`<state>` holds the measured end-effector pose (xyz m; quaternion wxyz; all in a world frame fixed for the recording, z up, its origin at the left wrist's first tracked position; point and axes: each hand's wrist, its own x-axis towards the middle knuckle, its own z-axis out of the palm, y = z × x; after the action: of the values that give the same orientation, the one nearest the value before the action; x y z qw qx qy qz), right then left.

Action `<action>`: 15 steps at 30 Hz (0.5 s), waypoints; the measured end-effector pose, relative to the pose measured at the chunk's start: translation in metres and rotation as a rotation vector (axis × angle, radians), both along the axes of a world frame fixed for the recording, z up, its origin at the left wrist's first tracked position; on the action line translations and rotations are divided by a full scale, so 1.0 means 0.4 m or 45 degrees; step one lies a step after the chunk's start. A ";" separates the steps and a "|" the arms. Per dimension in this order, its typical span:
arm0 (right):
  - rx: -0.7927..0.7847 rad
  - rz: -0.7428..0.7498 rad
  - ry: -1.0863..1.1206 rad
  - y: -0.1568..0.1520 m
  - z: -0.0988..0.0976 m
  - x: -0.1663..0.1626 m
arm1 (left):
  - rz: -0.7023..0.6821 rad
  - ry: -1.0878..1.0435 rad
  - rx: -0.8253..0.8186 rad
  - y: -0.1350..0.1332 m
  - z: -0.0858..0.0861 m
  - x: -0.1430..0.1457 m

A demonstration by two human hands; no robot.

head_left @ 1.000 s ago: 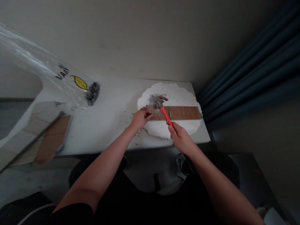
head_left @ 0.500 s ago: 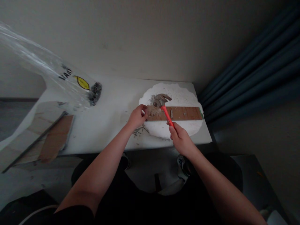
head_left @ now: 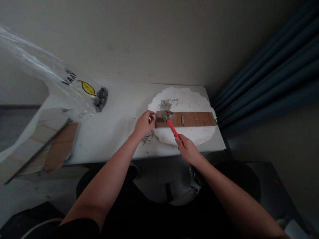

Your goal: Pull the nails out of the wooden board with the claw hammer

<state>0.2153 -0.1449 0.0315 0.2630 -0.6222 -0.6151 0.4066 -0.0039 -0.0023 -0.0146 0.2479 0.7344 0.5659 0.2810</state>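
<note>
My right hand [head_left: 186, 147] is wrapped around the red handle of a claw hammer [head_left: 173, 127]. The hammer's blurred head is down over the left part of a narrow brown wooden board [head_left: 199, 119]; whether it touches the board cannot be made out. At the board's left end is my left hand [head_left: 144, 123], its fingers bent and thumb close to the index finger; anything between them is hidden. Under the board lies a round white slab with a ragged edge [head_left: 191, 96]. Grey crumbs [head_left: 165, 105] are scattered on the slab, just above the board.
Loose nails [head_left: 147, 137] lie below my left hand on the white table [head_left: 119, 99]. Left of them are broken board pieces [head_left: 61, 146] and a clear plastic bag [head_left: 74, 84] with dark bits at its bottom. A blue curtain [head_left: 261, 76] hangs at the right.
The hammer head has dropped down and left onto or close above the board, and my right hand moved slightly left and down. My left hand shifted a little left.
</note>
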 end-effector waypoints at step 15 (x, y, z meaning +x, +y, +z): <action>0.070 -0.039 0.004 0.003 -0.014 0.007 | 0.124 0.196 -0.059 0.019 0.006 -0.029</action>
<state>0.2182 -0.1439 0.0260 0.2873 -0.6235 -0.6161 0.3862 -0.0157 0.0054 -0.0124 0.2064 0.7195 0.6248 0.2223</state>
